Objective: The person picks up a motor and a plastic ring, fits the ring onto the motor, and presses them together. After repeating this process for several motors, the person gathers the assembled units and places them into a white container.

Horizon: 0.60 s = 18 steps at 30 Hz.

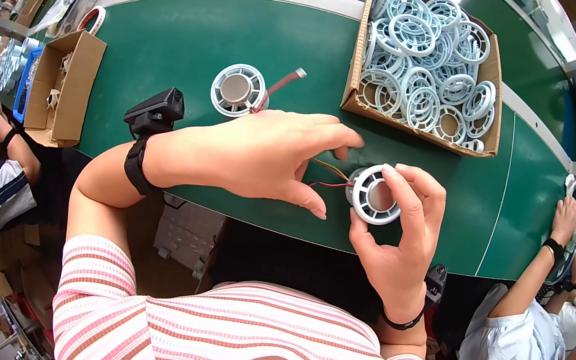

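Observation:
My right hand [411, 233] grips a round white spoked ring unit [367, 209] with a flat metallic disc in its middle, which looks like a small motor or speaker. Its thumb is below the rim and its fingers curl over the right side. Thin red and yellow wires [330, 184] run from the unit toward my left hand [251, 150]. That hand is open, its thumb and fingers spread around the wires' left ends, apparently holding nothing. Beyond it, a similar white ring unit [237, 89] lies on the green table, its reddish-brown cable ending in a white connector [300, 73].
A cardboard box [357, 59] heaped with pale blue-white plastic rings [421, 69] stands at the far right. Another cardboard box [80, 83] is on the left, near a tape roll [92, 19]. Other people sit on both sides; one person's hand [564, 218] rests at the right.

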### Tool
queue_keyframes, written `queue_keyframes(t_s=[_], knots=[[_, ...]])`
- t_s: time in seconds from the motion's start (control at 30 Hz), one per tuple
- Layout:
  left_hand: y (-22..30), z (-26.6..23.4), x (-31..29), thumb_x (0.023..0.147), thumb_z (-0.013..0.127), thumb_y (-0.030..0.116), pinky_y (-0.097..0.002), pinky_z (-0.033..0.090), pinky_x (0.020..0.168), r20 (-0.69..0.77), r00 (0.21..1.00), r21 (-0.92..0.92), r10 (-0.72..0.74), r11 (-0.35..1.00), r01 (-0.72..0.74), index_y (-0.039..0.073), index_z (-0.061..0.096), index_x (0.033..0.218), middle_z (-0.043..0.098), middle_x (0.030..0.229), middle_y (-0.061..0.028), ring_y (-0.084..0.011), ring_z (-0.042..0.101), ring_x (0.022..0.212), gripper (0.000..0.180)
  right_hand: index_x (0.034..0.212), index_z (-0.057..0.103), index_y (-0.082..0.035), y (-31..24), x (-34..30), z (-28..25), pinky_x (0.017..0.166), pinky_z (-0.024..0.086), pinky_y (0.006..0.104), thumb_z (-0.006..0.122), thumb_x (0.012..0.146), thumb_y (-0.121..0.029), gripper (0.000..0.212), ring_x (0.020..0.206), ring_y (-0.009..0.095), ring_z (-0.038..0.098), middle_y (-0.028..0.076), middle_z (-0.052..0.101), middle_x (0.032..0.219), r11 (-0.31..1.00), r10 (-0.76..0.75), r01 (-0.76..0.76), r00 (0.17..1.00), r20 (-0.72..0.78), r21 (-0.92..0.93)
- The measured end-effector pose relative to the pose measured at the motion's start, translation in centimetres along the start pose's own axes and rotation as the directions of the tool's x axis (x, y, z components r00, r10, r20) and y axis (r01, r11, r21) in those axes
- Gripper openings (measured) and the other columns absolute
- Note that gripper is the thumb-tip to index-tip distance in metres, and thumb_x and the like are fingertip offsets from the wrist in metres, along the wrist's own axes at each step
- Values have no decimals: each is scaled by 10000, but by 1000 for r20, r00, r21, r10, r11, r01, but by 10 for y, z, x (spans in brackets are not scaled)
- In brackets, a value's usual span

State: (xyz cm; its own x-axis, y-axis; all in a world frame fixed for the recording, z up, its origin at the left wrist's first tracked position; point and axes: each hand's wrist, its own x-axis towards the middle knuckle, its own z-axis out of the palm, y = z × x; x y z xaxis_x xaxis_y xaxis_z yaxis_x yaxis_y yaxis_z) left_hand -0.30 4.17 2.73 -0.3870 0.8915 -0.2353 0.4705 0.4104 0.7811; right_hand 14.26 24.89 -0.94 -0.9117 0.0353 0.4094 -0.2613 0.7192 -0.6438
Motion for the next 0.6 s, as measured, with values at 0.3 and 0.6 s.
queue_keyframes(t_s=[0.3, 0.6], knots=[[-5, -8, -17, 840, 856, 224, -336, 559, 737, -188, 963, 240, 195, 959, -148, 39, 590, 1263, 617, 1160, -90, -236, 691, 906, 533, 1299, 639, -75, 3, -5, 2, 925, 537, 381, 797, 665, 70, 670, 1164, 305, 592, 143, 561, 1298, 998, 20, -17, 998, -57, 56], [-5, -8, -21, 865, 747, 43, -378, 534, 704, -221, 957, 376, 190, 922, -96, 41, 580, 1002, 598, 1104, -67, -279, 654, 853, 216, 1299, 636, -71, 5, -4, 3, 925, 540, 371, 780, 665, 76, 666, 1164, 298, 596, 141, 555, 1306, 998, 11, -8, 999, -44, 68]])
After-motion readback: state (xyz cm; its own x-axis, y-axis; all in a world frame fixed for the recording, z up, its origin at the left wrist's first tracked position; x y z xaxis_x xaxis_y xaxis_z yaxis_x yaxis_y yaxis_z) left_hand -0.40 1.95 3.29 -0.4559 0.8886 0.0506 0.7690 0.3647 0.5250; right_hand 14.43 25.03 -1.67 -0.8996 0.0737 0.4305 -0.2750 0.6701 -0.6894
